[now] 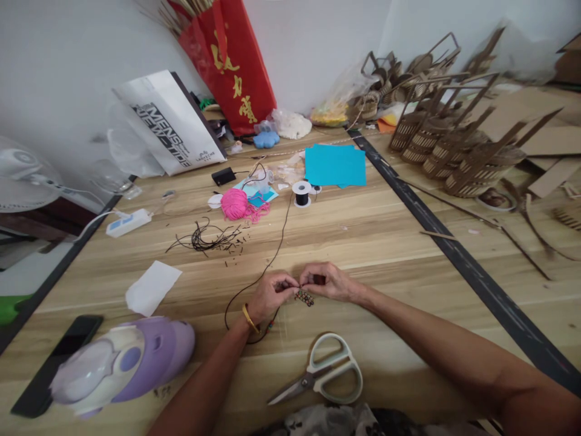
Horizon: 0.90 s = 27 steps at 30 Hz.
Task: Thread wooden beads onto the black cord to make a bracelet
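So we've got our left hand [267, 297] and right hand [333, 283] both pinching the end of a tiny beaded strip [305, 297], scissors [309, 379] nearby.

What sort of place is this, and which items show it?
Probably a small handicraft workspace: beadwork in progress, a spool of black cord and a ball of pink yarn suggest it.
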Each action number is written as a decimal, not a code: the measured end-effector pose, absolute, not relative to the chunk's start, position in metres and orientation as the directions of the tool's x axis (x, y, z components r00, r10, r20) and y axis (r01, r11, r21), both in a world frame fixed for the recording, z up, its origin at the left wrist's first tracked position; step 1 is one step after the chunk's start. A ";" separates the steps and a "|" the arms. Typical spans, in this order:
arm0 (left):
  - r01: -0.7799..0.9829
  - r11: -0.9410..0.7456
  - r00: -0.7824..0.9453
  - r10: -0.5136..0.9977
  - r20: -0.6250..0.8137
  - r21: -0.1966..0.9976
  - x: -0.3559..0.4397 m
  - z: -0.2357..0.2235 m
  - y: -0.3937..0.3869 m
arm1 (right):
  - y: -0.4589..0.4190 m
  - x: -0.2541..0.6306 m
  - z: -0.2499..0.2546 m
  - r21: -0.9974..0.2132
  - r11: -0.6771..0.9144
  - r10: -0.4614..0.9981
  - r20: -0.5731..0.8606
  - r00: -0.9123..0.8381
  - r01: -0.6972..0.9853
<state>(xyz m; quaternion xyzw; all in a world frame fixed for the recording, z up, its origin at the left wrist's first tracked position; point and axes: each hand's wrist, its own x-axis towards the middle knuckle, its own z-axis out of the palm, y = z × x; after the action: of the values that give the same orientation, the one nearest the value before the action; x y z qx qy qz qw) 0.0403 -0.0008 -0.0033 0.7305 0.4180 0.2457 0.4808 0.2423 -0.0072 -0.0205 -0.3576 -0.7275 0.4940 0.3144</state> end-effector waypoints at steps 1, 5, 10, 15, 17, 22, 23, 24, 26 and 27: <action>0.375 -0.190 0.532 0.846 -0.042 0.907 0.040 -0.003 -0.001 | -0.007 0.242 -0.020 -0.945 0.253 0.832 0.102 -0.545 0.209; 0.369 -0.190 0.532 0.846 -0.040 0.910 0.041 -0.002 -0.001 | -0.008 0.242 -0.019 -0.946 0.242 0.840 0.094 -0.535 0.213; 0.360 -0.160 0.524 0.850 -0.057 0.919 0.041 -0.004 -0.001 | -0.008 0.242 -0.019 -0.946 0.238 0.840 0.088 -0.535 0.218; 0.367 -0.168 0.521 0.852 -0.053 0.915 0.040 -0.004 -0.001 | -0.008 0.243 -0.018 -0.948 0.249 0.833 0.104 -0.544 0.200; 0.367 -0.168 0.524 0.850 -0.054 0.915 0.040 -0.004 -0.001 | -0.008 0.243 -0.017 -0.948 0.251 0.830 0.107 -0.548 0.195; 0.334 -0.110 0.515 0.853 -0.084 0.936 0.040 -0.006 -0.002 | -0.008 0.245 -0.015 -0.944 0.273 0.813 0.123 -0.570 0.186; 0.322 -0.088 0.512 0.853 -0.095 0.943 0.040 -0.007 -0.002 | -0.008 0.245 -0.015 -0.942 0.280 0.812 0.129 -0.570 0.186; 0.309 -0.068 0.511 0.853 -0.105 0.949 0.040 -0.008 -0.002 | -0.008 0.245 -0.015 -0.941 0.285 0.813 0.135 -0.567 0.185; 0.288 -0.038 0.514 0.849 -0.121 0.957 0.040 -0.010 -0.003 | -0.008 0.244 -0.015 -0.939 0.293 0.817 0.148 -0.557 0.180; 0.285 -0.033 0.518 0.847 -0.124 0.958 0.040 -0.010 -0.003 | -0.008 0.244 -0.016 -0.938 0.296 0.819 0.153 -0.554 0.178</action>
<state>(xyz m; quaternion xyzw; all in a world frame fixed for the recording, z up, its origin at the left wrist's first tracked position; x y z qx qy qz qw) 0.0401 -0.0032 -0.0105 0.6725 0.4205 0.2537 0.5536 0.2439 -0.0081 -0.0156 -0.3392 -0.7348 0.4867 0.3289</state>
